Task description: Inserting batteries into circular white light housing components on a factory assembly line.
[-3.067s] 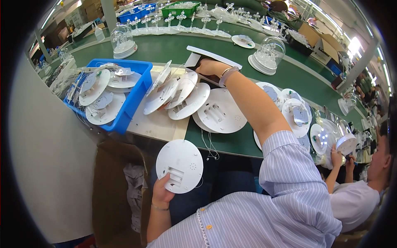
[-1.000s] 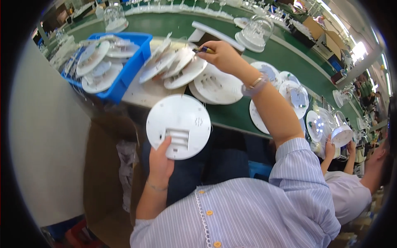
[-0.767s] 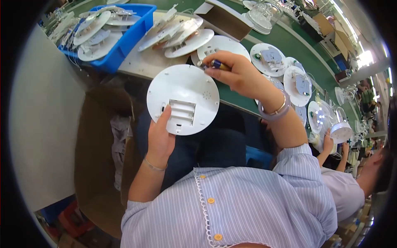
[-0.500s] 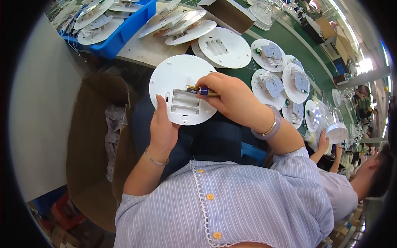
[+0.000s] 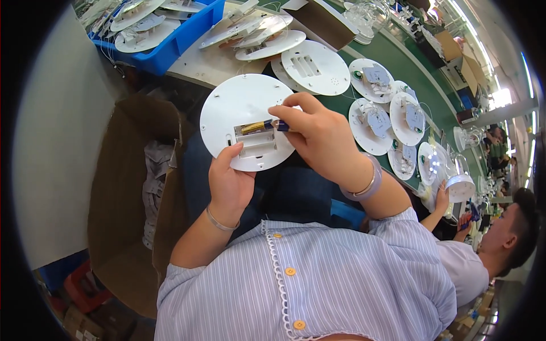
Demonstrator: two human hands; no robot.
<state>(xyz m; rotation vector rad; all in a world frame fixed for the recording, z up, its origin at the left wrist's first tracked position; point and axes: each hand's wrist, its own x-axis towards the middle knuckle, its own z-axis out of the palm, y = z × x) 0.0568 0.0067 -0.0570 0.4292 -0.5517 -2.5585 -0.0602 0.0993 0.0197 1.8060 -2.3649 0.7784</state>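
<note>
My left hand [image 5: 232,184] grips the near left edge of a round white plastic base [image 5: 233,105], its thumb beside the open battery compartment [image 5: 259,146]. A gold-and-dark battery [image 5: 256,127] lies along the compartment's far slot. The nearer slots show bare. My right hand [image 5: 324,139] is closed over the right end of that slot, thumb and fingers pinching a dark-ended battery [image 5: 281,125]; the palm side is partly hidden. The base is held tilted above my lap.
A blue bin [image 5: 156,59] of white discs stands far left, beside stacked discs [image 5: 273,45] on the table. More discs with grey boxes [image 5: 375,122] lie on the green surface to the right. A cardboard box [image 5: 122,227] stands at my left. A co-worker [image 5: 466,267] sits at right.
A battery now lies in the far slot, where it was held above the compartment before. My left thumb has moved down to the compartment's near left corner. The co-worker's head has turned.
</note>
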